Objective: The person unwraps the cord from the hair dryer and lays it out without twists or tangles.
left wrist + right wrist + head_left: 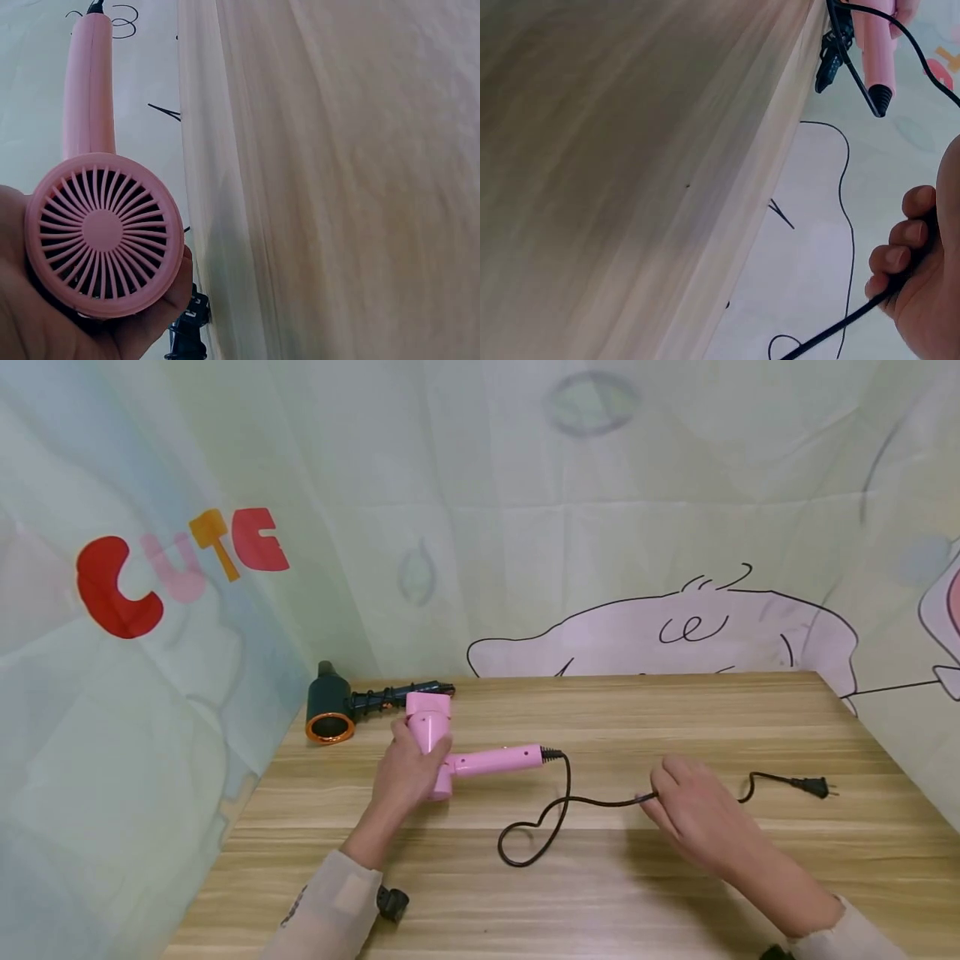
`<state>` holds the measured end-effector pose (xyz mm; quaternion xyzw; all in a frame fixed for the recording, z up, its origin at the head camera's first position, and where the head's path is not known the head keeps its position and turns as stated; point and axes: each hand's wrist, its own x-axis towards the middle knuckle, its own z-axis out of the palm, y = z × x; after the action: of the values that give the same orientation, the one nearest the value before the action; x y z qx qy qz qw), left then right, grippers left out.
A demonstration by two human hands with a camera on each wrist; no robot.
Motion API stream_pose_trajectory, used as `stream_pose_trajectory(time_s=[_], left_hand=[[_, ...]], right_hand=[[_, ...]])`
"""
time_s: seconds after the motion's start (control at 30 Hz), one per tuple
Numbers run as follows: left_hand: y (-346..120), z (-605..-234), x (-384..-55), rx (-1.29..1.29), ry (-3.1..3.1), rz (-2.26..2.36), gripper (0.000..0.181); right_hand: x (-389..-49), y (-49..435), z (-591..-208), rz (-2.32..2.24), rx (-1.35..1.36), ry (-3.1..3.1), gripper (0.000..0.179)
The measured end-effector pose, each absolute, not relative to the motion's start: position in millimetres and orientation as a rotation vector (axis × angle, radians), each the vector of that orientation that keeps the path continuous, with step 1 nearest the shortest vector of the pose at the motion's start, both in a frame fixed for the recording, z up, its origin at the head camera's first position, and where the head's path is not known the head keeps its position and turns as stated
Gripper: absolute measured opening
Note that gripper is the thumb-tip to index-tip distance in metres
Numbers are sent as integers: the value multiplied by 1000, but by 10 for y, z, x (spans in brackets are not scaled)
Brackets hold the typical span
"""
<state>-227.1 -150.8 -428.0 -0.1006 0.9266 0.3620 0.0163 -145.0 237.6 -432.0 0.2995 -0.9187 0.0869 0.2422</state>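
A pink hair dryer (495, 761) is held by my left hand (405, 768), which grips it round the barrel. In the left wrist view the dryer's round slotted grille (103, 231) faces the camera, with the handle pointing up and away. My right hand (693, 814) has its fingers curled round the black power cord (600, 802). Between the hands the cord makes a loop; past the right hand it runs on to a two-pin plug (813, 787). The right wrist view shows the fingers (891, 259) closed on the cord.
A dark hair dryer (327, 700) with an orange rim lies at the table's back left corner, its cord wound round the handle. The wooden table (525, 910) meets a printed cloth backdrop (450, 527) at the back and left.
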Motion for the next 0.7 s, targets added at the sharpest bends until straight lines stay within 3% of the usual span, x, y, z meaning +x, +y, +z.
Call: stream_pose_trajectory(time_s=[0.7], left_hand=[[-1572, -4333, -2318, -329, 2881, 1114, 92]], right_hand=[[-1267, 2726, -4456, 163, 904, -2491, 45]])
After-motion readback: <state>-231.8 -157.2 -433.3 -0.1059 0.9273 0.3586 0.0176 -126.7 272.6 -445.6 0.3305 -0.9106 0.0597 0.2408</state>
